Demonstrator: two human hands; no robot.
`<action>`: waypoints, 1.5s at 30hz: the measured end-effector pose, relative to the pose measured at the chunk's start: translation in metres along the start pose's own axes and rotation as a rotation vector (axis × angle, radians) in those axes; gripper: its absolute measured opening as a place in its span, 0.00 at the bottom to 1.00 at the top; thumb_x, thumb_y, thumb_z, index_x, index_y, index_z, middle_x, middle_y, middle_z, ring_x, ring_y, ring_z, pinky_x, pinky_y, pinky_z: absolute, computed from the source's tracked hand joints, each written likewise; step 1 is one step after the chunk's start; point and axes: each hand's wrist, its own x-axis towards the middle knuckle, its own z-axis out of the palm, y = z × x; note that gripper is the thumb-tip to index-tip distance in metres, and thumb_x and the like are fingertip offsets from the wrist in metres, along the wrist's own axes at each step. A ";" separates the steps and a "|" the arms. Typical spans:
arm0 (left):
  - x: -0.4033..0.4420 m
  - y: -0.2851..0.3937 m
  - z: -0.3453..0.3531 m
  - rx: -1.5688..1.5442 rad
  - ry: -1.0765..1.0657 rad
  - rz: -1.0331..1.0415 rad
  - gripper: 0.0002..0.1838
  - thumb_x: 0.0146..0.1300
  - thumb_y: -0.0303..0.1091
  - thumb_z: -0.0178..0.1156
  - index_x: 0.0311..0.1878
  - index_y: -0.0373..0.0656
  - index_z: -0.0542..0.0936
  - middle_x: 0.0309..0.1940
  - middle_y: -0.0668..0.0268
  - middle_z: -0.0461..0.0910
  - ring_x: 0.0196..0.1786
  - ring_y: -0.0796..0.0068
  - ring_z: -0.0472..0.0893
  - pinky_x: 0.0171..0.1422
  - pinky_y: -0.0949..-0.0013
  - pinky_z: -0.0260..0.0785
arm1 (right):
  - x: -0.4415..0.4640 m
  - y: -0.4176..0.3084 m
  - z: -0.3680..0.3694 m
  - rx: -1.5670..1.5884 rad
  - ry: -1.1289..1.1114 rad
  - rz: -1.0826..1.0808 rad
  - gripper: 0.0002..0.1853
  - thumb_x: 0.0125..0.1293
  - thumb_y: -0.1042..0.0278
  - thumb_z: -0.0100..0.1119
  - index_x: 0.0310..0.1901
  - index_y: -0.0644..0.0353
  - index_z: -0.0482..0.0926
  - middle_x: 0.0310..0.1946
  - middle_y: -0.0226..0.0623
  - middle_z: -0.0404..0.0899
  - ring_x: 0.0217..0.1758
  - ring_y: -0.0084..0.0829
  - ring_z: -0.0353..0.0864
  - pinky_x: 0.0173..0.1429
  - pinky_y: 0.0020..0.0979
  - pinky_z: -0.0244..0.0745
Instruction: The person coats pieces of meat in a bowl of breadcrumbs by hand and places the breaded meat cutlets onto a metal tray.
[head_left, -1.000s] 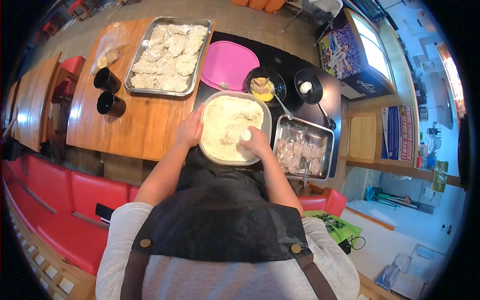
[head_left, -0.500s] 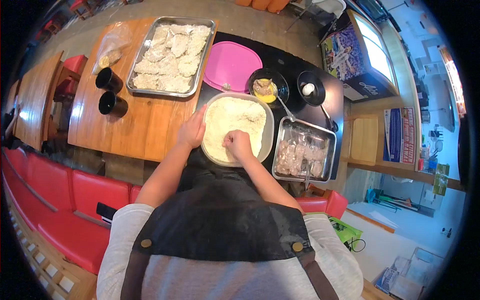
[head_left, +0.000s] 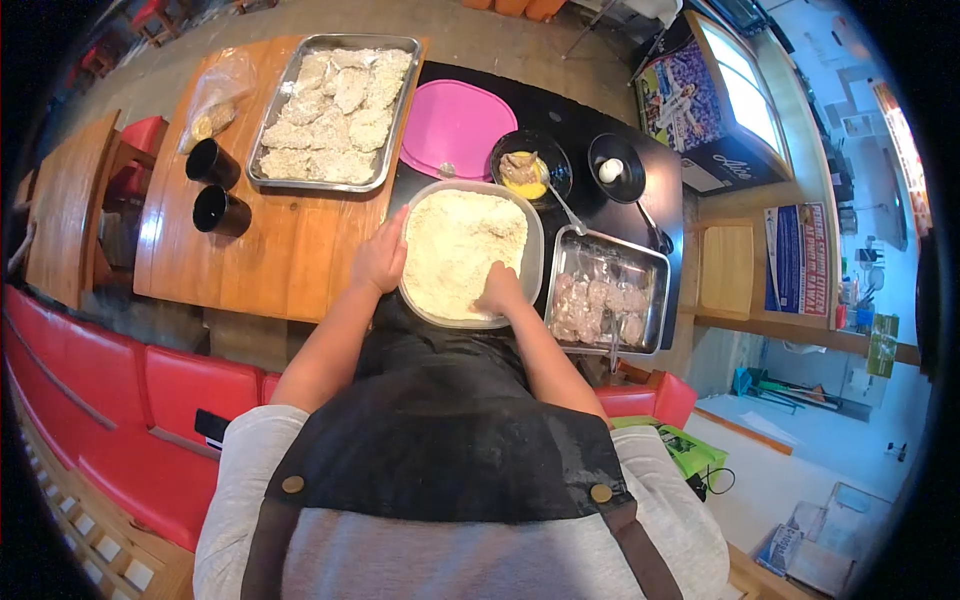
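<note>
A pale plastic tub (head_left: 535, 262) of breadcrumbs (head_left: 455, 250) stands before me at the near edge of the black table. Against its left wall, my left hand (head_left: 380, 258) grips the side near the rim. Inside, my right hand (head_left: 503, 293) presses into the crumbs at the near right, its fingers curled together and partly sunk. Whatever lies under those fingers is hidden. To the right of the tub, a metal tray (head_left: 655, 300) holds raw meat pieces (head_left: 590, 300) with tongs. Behind the tub, a black bowl (head_left: 558, 160) contains yellow beaten egg, a piece of meat and a spoon.
Crumbed pieces fill a large metal tray (head_left: 262, 170) on the wooden table (head_left: 290, 250). Two black cups (head_left: 222, 212) and a plastic bag (head_left: 215, 105) stand left of it. A pink lid (head_left: 458, 125) lies behind the tub, and a small black pan (head_left: 628, 185) sits at the right.
My right hand has moved right within the tub, from the middle of the crumbs toward the near right side. My left hand stays at the tub's left wall.
</note>
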 end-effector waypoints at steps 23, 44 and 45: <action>-0.002 -0.003 0.004 0.021 0.080 0.071 0.31 0.58 0.35 0.46 0.67 0.49 0.56 0.53 0.54 0.71 0.44 0.48 0.75 0.48 0.53 0.69 | 0.021 -0.007 -0.011 0.263 0.322 -0.167 0.21 0.46 0.61 0.71 0.38 0.66 0.77 0.36 0.43 0.78 0.35 0.32 0.78 0.41 0.29 0.73; -0.002 -0.011 0.009 -0.022 0.093 0.079 0.30 0.59 0.35 0.46 0.67 0.49 0.56 0.54 0.53 0.70 0.46 0.48 0.75 0.50 0.52 0.68 | -0.014 -0.012 -0.072 0.306 0.334 -0.554 0.22 0.47 0.75 0.60 0.47 0.62 0.71 0.35 0.45 0.77 0.36 0.39 0.78 0.43 0.33 0.74; -0.004 -0.008 0.007 -0.022 0.095 0.068 0.30 0.59 0.35 0.46 0.67 0.49 0.56 0.54 0.53 0.70 0.46 0.48 0.75 0.50 0.52 0.68 | -0.013 -0.012 -0.070 0.315 0.371 -0.586 0.22 0.48 0.77 0.60 0.48 0.62 0.70 0.34 0.45 0.76 0.36 0.39 0.78 0.43 0.33 0.74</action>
